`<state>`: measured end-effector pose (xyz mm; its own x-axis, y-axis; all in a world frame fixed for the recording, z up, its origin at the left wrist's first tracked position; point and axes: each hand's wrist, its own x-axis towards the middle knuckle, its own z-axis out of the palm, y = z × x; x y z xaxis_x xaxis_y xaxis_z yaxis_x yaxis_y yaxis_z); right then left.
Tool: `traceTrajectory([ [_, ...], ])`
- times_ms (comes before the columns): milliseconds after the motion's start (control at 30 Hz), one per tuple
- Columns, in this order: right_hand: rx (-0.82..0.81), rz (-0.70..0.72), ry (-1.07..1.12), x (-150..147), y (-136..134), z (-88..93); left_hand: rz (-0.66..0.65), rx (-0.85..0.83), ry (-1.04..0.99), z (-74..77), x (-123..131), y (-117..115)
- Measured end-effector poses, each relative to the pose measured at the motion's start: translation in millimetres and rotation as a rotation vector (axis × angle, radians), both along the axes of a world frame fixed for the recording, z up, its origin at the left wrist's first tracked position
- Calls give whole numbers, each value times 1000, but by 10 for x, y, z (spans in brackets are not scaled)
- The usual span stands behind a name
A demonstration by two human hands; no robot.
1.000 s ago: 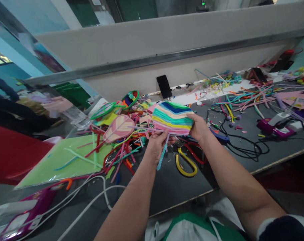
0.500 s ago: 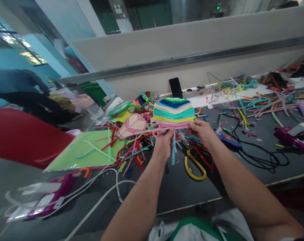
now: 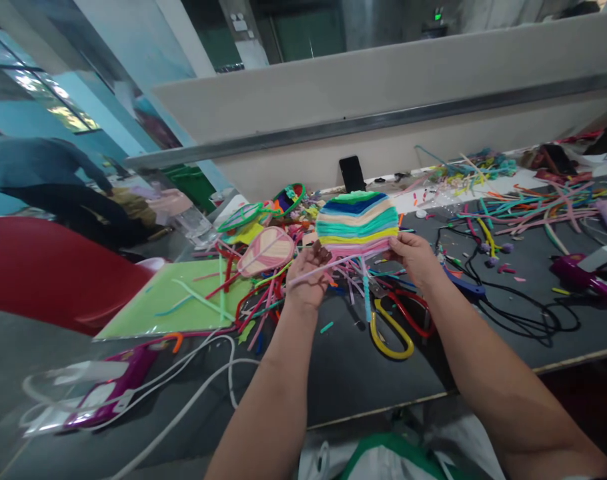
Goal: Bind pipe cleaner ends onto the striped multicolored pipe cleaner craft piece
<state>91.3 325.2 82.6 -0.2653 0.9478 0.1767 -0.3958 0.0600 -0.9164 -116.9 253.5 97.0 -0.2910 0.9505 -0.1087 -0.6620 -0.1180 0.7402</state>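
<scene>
A round fan-like piece of striped pipe cleaners, in green, blue, cream, teal, yellow and pink, is held up over the table. My right hand pinches its lower right edge. Along the bottom edge a pink pipe cleaner runs out to the left, its free end crossing my left palm. My left hand is palm up beside the piece's lower left, fingers apart and partly behind it. A light blue wrapped stem hangs from the bottom edge. Scissors with one yellow and one red handle lie below.
Loose pipe cleaners and a pink leaf-shaped piece lie left, near a green sheet. A blue glue gun with black cable sits right. Purple devices trail white cords. A phone leans at the back. Another person bends over far left.
My left hand has let go of the bottom edge, moving left and turning palm up. The striped piece has shifted slightly right with my right hand. A small teal scrap now shows on the table.
</scene>
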Motion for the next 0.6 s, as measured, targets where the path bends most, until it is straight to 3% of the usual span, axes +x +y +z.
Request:
traceTrajectory([
  [100, 8, 38, -11, 8, -22, 23, -97, -3, 166, 69, -2, -45],
  [233, -11, 34, 13, 10, -18, 27, -147, 7, 406, 41, 68, -73],
  [400, -103, 16, 54, 9, 13, 20, -141, 56, 467, -10, 93, -55],
  [600, -173, 36, 53, 23, 13, 14, -156, 11, 556, 86, 75, -104],
])
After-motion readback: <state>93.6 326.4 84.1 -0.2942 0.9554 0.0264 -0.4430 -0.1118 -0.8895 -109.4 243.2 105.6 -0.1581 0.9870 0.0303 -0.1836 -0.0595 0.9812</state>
